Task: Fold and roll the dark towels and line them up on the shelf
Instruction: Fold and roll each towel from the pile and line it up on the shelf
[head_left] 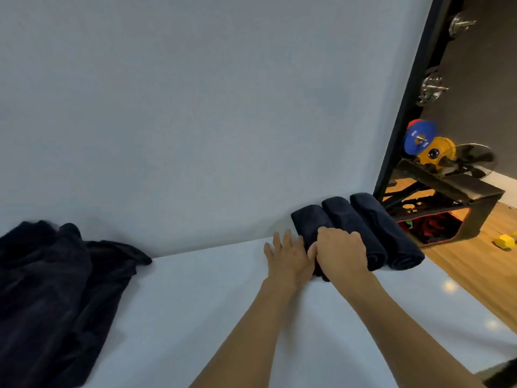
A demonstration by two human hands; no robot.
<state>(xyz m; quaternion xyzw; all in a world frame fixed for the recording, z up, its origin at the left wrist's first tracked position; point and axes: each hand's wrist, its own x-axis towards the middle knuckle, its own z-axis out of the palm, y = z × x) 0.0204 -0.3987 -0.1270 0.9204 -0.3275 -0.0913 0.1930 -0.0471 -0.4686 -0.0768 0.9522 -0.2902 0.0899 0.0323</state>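
Three dark rolled towels lie side by side on the white shelf (212, 298) against the wall at the right end. My right hand (342, 250) rests on top of the leftmost roll (306, 219) and partly on the middle roll (347, 217), fingers curled over them. My left hand (288, 257) lies flat with fingers spread, pressed against the left side of the leftmost roll. The rightmost roll (389, 233) is untouched. A heap of loose dark towels (50, 292) lies at the shelf's left.
A white wall (195, 107) rises behind the shelf. To the right, past a black frame (402, 113), stand coloured weight plates (419, 135), a fan (472, 158) and a black rack over a wooden floor (481, 264). The shelf's right edge drops off near the rolls.
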